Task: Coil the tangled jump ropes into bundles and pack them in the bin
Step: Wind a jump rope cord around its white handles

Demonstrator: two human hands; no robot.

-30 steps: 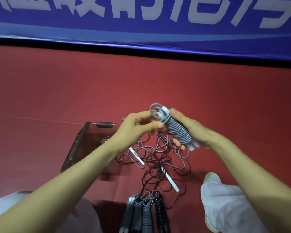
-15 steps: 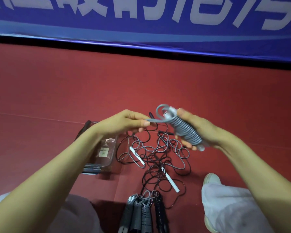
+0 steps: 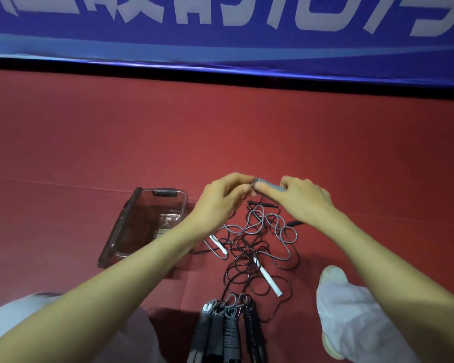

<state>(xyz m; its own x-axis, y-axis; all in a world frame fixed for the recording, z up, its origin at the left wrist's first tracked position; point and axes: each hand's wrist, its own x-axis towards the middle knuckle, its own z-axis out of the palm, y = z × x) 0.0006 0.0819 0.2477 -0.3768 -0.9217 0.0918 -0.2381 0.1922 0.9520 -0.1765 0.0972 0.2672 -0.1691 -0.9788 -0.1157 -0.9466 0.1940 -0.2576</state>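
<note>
Head camera is looking down at a red floor (image 3: 89, 142), where both hands are meeting just above the middle of the frame. The right hand (image 3: 304, 200) is curling its fingers over a grey coiled bundle (image 3: 269, 185), gripping it from 3 o'clock. The left hand (image 3: 220, 200) is pinching the bundle's end from 9 o'clock, fingertips pressed together. The bundle is hanging between the two hands, above the tangled ropes (image 3: 260, 237). These grey and black loops are lying on the floor at 6 o'clock of the hands, with two white handles (image 3: 266, 276) among them. The bin (image 3: 119, 226), clear and dark-tinted, is sitting at 9 o'clock of the tangle, the left forearm crossing its near corner. Four finished bundles (image 3: 228, 328) are lying side by side at 6 o'clock of the tangle. A white shoe (image 3: 332, 277) is resting at 4 o'clock.
</note>
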